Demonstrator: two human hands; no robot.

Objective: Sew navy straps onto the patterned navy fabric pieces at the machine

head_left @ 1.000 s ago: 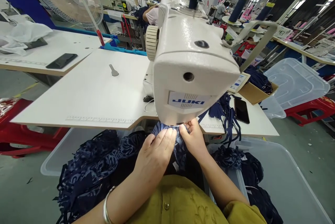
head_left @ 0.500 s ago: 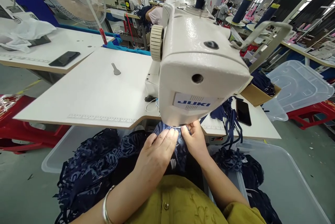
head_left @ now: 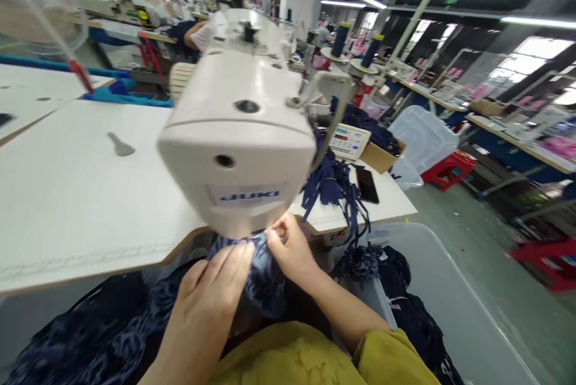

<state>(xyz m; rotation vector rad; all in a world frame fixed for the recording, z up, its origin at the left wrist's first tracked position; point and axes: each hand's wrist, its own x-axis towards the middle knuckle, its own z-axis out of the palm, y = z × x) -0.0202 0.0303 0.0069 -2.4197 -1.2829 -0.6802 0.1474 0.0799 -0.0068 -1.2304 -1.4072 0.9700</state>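
Under the head of a white JUKI sewing machine (head_left: pixel 238 151) lies a blue patterned fabric piece (head_left: pixel 265 280), its lower part hanging over the table edge. My left hand (head_left: pixel 213 289) rests on it from the left, fingers stretched out together and laid flat on the cloth. On the other side my right hand (head_left: pixel 290 247) pinches the fabric's edge between thumb and fingers, close to the machine. The needle and presser foot are hidden behind the machine head. The view is somewhat blurred.
Dark blue patterned garments (head_left: pixel 112 325) are heaped at lower left. Navy straps (head_left: pixel 333 184) and a phone (head_left: pixel 368 185) lie on the table's right side, near a control panel (head_left: pixel 348 141). A clear plastic bin (head_left: pixel 468 307) stands at right. A grey flat tool (head_left: pixel 120 144) lies at left.
The camera has turned to the right, so the machine and table appear further left. Both hands stay on the fabric at the machine.
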